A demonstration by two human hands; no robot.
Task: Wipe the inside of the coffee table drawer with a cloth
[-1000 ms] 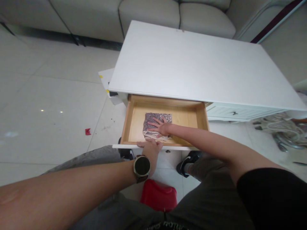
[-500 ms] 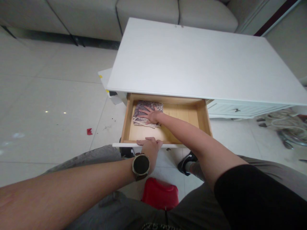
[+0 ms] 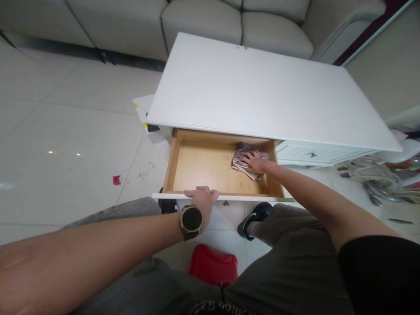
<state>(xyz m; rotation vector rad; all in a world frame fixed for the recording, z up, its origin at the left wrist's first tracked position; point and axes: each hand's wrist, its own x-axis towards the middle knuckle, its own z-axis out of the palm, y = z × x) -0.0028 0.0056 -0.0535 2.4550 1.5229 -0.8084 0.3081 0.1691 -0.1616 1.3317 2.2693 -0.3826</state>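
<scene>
Patterned cloth (image 3: 239, 164), greyish-purple w/ cream, lies just R of frame centre, on the base of the pulled-out drawer (image 3: 203, 162), near the wall on the frame's right; can't tell if touching, b/c the hand hides that edge. R hand (image 3: 254, 162) is palm-down on it, fingers spread, not clenched: pressing rather than pinching, by the look. L hand (image 3: 204, 201), lower centre, has its fingers hooked over the top edge of the white drawer front (image 3: 256, 199), gripping it, just left of the small dark knob (image 3: 226, 203).

Handling: cloth prob. v. light, soft & floppy; looks creased & bunched, so it'd take any shape. Not fragile, I'd judge; firm pressure OK. Wet or dry: can't tell; if damp, a bit heavier & clingier. Wood base looks smooth, so cloth prob. slides easily, tho folds may ruck up under an off-centre push. Best hold for sliding: flat palm mid-cloth, fingers wide to pin the folds. For lifting: pinch thru all layers nr the middle; one corner alone would likely let it unfold.

Drawer is stiff & prob. slides on a push, so the front's top edge is a sensible hold. White table (image 3: 262, 92), upper centre to right, sits above its back end.
</scene>
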